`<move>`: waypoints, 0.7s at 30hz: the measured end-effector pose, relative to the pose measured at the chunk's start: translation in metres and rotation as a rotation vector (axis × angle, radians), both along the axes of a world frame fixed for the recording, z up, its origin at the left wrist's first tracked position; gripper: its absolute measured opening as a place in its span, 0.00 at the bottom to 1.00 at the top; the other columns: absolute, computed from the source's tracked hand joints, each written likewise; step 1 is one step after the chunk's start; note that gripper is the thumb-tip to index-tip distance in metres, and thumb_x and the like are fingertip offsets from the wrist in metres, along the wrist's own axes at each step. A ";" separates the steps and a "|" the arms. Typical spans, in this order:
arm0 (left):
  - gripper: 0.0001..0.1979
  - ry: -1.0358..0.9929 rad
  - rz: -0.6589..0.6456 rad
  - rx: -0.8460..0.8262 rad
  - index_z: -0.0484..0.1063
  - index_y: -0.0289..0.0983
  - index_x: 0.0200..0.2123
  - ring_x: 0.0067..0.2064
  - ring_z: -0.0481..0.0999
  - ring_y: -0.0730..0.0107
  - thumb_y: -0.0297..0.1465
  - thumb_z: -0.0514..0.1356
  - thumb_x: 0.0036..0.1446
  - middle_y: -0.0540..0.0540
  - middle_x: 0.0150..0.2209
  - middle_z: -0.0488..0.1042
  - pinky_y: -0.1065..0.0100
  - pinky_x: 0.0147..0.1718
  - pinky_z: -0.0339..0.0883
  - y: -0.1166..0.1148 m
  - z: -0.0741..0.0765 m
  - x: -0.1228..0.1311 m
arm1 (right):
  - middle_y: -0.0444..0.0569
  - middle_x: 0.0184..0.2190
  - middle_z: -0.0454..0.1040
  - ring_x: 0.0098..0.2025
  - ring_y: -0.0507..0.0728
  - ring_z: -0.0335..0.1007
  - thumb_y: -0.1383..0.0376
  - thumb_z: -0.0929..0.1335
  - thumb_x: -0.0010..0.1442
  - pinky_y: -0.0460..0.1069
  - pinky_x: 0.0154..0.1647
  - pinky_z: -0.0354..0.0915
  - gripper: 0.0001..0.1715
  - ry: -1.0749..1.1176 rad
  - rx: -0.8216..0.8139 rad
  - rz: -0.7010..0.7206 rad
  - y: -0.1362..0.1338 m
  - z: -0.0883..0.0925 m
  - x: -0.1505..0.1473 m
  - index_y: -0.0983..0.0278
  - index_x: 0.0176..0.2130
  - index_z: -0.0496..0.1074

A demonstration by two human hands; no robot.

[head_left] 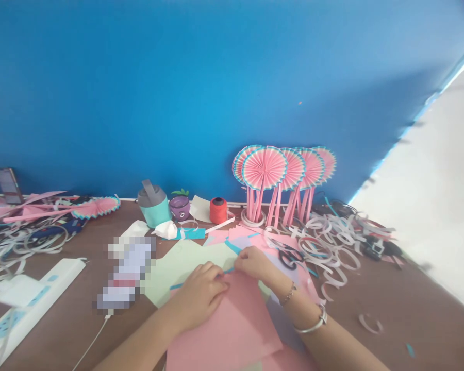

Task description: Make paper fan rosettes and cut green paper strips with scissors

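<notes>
A large pink sheet of paper (232, 324) lies in front of me, with a blue strip (176, 286) showing along its far edge. My left hand (203, 296) rests on the sheet near that edge, fingers bent and drawn toward the thumb. At the same edge, just to the right, my right hand (253, 264) is closed in a pinch on the paper; its fingertips hide the exact grip. Under the pink sheet spread pale green paper (160, 273) and lilac paper (282, 322). Black-handled scissors (288, 258) lie right of my right hand.
Pink pleated paper fans (265, 167) stand against the blue wall. White paper curls (332, 242) heap at right. A red thread spool (218, 210), a purple pot (180, 207) and a teal cup (154, 206) stand behind. A blurred-out phone (126, 275) and power strip (42, 304) lie left.
</notes>
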State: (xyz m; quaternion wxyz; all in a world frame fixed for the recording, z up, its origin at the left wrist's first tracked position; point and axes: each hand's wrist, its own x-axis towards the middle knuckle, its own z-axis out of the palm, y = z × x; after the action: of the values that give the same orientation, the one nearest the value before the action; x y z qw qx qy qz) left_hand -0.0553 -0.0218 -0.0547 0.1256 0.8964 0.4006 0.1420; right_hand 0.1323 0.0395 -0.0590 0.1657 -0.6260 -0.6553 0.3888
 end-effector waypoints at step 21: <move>0.13 -0.021 -0.008 -0.027 0.74 0.43 0.41 0.43 0.66 0.63 0.27 0.51 0.61 0.45 0.41 0.70 0.61 0.43 0.61 0.002 -0.003 -0.001 | 0.38 0.15 0.45 0.20 0.48 0.41 0.70 0.63 0.41 0.46 0.20 0.41 0.13 -0.070 0.005 -0.024 -0.003 0.007 -0.004 0.64 0.12 0.54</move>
State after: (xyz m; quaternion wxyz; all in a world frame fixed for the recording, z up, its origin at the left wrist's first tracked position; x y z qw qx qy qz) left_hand -0.0566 -0.0198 -0.0573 0.1424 0.8947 0.3977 0.1454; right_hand 0.1288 0.0362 -0.0517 0.1493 -0.6467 -0.6541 0.3629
